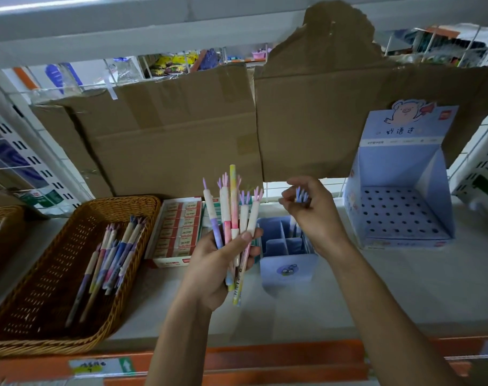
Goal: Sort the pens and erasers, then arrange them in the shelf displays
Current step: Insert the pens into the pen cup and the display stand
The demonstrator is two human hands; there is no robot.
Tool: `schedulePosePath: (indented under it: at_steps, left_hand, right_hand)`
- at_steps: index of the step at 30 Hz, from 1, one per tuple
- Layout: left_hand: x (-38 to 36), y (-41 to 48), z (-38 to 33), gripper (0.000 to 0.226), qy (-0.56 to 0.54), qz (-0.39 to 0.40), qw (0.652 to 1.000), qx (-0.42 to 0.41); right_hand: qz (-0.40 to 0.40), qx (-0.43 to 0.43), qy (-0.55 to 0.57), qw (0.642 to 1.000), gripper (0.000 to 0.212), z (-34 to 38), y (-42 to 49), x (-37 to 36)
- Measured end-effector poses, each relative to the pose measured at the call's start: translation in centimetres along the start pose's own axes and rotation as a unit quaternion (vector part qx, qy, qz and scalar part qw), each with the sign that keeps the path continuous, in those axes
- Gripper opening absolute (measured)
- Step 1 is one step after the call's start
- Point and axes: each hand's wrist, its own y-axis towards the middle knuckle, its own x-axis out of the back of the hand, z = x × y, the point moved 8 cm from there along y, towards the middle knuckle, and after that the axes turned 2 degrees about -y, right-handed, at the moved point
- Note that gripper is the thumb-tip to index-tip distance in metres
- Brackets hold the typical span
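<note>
My left hand (217, 263) grips a fanned bunch of pastel pens (231, 213), tips up, over the shelf's middle. My right hand (309, 210) pinches one pen (301, 195) by its purple top, directly above a small blue divided pen holder (288, 270). The pen's lower part is hidden behind the hand. More pens (112, 252) lie in a wicker basket (20, 338) at the left. A red-and-white box of erasers (178, 232) stands between the basket and the holder.
A blue display stand (398, 190) with a perforated base stands at the right. Cardboard sheets (181, 135) line the back of the shelf. A second wicker basket (0, 227) sits at the far left. The orange shelf edge (265, 360) runs along the front.
</note>
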Motion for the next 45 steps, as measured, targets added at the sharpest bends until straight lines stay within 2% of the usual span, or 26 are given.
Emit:
schedulePosePath:
  at_steps: [4, 7, 11, 15, 19, 24, 27, 29, 31, 34, 40, 43, 45]
  left_hand:
    - [-0.2, 0.1, 0.1, 0.018, -0.010, 0.000, 1.000, -0.003]
    - [-1.0, 0.2, -0.4, 0.019, -0.013, 0.015, 1.000, -0.020]
    - [-2.1, 0.3, -1.4, 0.018, 0.003, 0.037, 0.998, -0.053]
    - [-3.1, 0.1, -1.9, 0.018, 0.043, 0.055, 0.994, -0.079]
    - [-3.5, -0.2, -2.1, 0.014, 0.025, 0.062, 0.994, -0.082]
    - [-3.1, -0.2, -1.9, 0.013, 0.000, 0.063, 0.995, -0.072]
    - [-2.2, -0.3, -1.5, 0.015, 0.014, 0.054, 0.997, -0.059]
    - [-1.6, -0.4, -1.4, 0.017, 0.042, 0.046, 0.996, -0.060]
    - [-1.5, -0.6, -1.3, 0.022, 0.053, 0.053, 0.995, -0.068]
    - [-1.7, -1.1, -1.6, 0.023, 0.043, 0.077, 0.993, -0.084]
    - [-0.8, -1.1, -2.2, 0.013, 0.107, 0.065, 0.985, -0.118]
    - [-0.9, -1.0, -1.9, 0.013, 0.125, 0.068, 0.983, -0.112]
    - [-0.9, -0.9, -1.4, 0.013, 0.136, 0.071, 0.983, -0.098]
  right_hand:
    - [-0.051, 0.090, -0.093, 0.990, 0.035, 2.5, -1.2, 1.0]
    - [-0.096, 0.173, -0.131, 0.971, 0.025, 5.0, -2.8, 1.3]
    - [-0.100, 0.198, -0.168, 0.961, 0.031, 6.2, -4.2, 0.5]
    - [-0.071, 0.161, -0.165, 0.971, 0.039, 6.2, -4.8, 0.0]
    - [-0.050, 0.132, -0.160, 0.977, 0.043, 6.3, -4.6, 0.3]
    - [-0.054, 0.108, 0.026, 0.992, 0.032, 6.4, -4.1, 1.6]
    - [-0.019, 0.091, 0.174, 0.980, 0.032, 7.0, -3.9, 1.7]
    - [0.006, 0.059, 0.231, 0.971, 0.034, 7.1, -3.8, 1.3]
    - [0.038, 0.013, 0.219, 0.975, 0.029, 6.7, -3.8, 0.2]
    - [0.088, -0.027, 0.172, 0.981, 0.006, 5.9, -4.0, -1.6]
    - [0.141, -0.041, 0.152, 0.977, 0.014, 5.2, -4.0, -2.7]
    - [0.099, -0.013, 0.116, 0.988, 0.012, 5.3, -3.6, -2.4]
    - [0.061, -0.011, 0.131, 0.989, 0.017, 5.3, -3.4, -1.9]
